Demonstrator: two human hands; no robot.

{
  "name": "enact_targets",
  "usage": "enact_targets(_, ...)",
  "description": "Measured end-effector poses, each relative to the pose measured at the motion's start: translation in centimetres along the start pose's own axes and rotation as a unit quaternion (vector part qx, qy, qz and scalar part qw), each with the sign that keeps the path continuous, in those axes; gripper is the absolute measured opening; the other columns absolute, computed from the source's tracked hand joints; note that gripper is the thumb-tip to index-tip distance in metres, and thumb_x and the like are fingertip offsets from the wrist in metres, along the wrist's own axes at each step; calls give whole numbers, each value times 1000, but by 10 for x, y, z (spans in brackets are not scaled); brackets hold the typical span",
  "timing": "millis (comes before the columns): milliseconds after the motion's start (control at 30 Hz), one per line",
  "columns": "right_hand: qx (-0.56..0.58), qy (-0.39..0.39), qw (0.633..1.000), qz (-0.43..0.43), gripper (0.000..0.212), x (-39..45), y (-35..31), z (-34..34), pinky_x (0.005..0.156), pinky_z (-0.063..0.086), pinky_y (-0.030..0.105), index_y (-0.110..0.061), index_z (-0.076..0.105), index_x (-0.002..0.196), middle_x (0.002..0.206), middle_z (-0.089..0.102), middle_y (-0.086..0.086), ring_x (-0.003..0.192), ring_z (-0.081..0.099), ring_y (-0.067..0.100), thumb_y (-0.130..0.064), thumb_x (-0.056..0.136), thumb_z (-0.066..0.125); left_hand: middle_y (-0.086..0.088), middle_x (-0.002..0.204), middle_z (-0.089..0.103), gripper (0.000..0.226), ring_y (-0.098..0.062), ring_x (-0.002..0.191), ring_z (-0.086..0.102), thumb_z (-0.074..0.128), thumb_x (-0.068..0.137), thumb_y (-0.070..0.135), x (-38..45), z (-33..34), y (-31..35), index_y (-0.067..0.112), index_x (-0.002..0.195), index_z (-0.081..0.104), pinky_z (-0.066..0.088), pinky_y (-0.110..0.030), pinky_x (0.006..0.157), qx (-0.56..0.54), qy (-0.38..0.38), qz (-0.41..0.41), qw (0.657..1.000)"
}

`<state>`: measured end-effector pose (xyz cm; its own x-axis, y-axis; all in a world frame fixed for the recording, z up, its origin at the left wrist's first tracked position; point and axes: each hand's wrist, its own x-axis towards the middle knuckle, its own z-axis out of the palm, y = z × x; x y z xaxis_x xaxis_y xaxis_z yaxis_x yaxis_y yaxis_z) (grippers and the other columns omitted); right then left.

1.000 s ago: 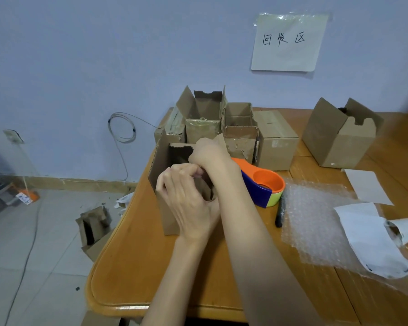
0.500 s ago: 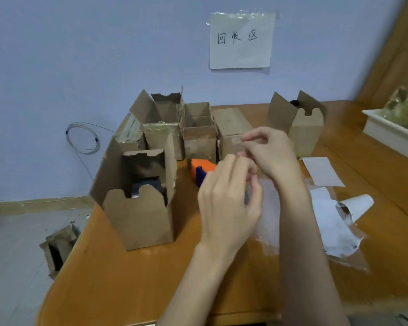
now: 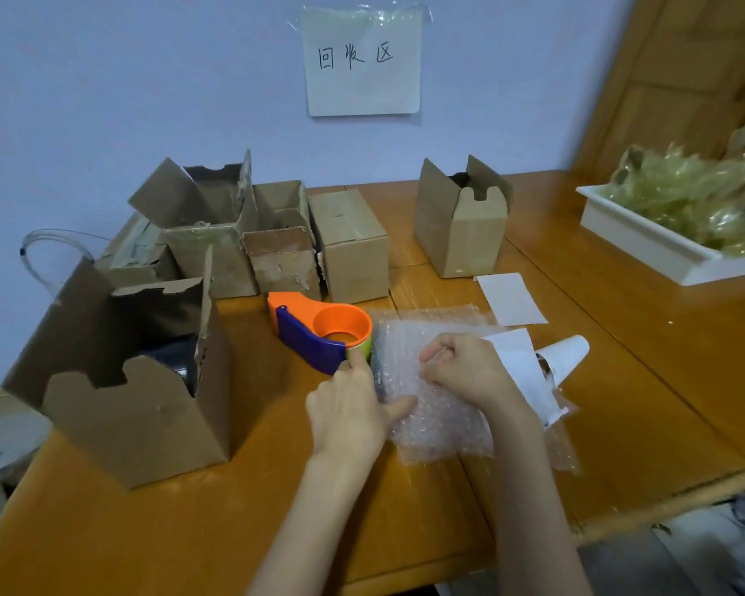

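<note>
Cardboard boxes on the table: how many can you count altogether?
6. Big open box front left; back row by the wall: low box, tall open box, small torn box, closed box; lone open box back right. More may be hidden behind.

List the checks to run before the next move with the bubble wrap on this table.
1. Left hand on the bubble wrap: its thumb rests on the near-left edge: ok.
2. Right hand has a grip: its fingers curl on top of the wrap, but no pinch is visible: cannot tell.
3. Wrap free of load: a white paper lies on its right side: not ok.
4. Tape dispenser clear of the left hand: the fingertips reach right up to it: cannot tell.
5. Open box upright with its flaps open: ok.
</note>
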<state>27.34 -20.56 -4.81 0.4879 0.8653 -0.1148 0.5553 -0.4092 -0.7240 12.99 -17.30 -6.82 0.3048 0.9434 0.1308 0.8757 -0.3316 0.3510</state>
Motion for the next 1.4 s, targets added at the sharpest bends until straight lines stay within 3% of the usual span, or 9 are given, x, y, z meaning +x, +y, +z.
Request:
enact_targets(200,105,83,989,-61,22,10,17,8,59,42,4,-18,70,93,88,63,-4,77,59,6,-1,82,60,11,75,60,41,-4,70,62,77,80,26,1,-5,3,28,99,41,53,-20,63,-161,25,29,986)
enact_targets(467,221,195,950,-102,14,20,24,17,68,44,5,-15,69,93,90,67,-6,79,59,-4,-8,92,57,3,81,60,27,10,70,59,72,80,-2,18,-31,25,16,91,54,45,-6,63,-466,86,34,880)
enact_targets(633,190,195,958,-87,15,31,31,18,70,50,17,-18,68,94,87,67,-8,78,61,4,-8,92,56,6,105,66,34,0,85,65,60,83,-10,35,-44,16,21,72,51,57,-34,78,-482,164,19,861)
enact_targets(700,176,185,964,-80,15,34,34,20,69,46,16,-17,68,91,86,66,-7,76,59,2,-7,91,57,9,109,69,37,5,94,62,53,84,-11,39,-51,11,21,66,58,54,-29,81,-469,188,13,863)
enact_targets(767,164,186,966,-80,14,34,35,22,67,41,8,-16,70,87,85,67,-6,73,57,-4,-7,89,59,14,107,68,43,11,89,62,49,87,-10,43,-56,7,24,72,69,53,-21,77,-451,192,11,871)
enact_targets(900,203,183,958,-84,13,25,26,20,64,40,6,-14,69,86,82,65,-8,70,57,-6,-24,92,62,16,97,68,40,-8,93,66,50,91,-5,50,-51,-3,26,100,75,56,-37,85,-434,192,-15,880)
enact_targets(1100,118,71,984,-115,34,17,7,18,92,35,25,-33,66,97,111,48,-20,107,46,3,-61,77,65,20,103,60,32,3,88,64,61,89,2,51,-47,-7,30,100,69,57,-42,83,-445,187,-28,875)
enact_targets(1267,10,70,987,-143,30,27,3,22,103,37,42,-27,61,120,123,48,-11,113,43,14,-21,91,59,15,110,59,29,0,88,62,62,90,0,50,-48,-8,23,105,69,59,-38,76,-449,188,-16,873)
enact_targets(1400,44,85,985,-145,14,21,-5,21,98,41,38,-29,65,101,111,48,-12,107,45,11,-25,88,64,16,108,56,28,3,90,60,62,90,2,53,-43,-10,24,107,67,57,-43,82,-452,201,-15,869)
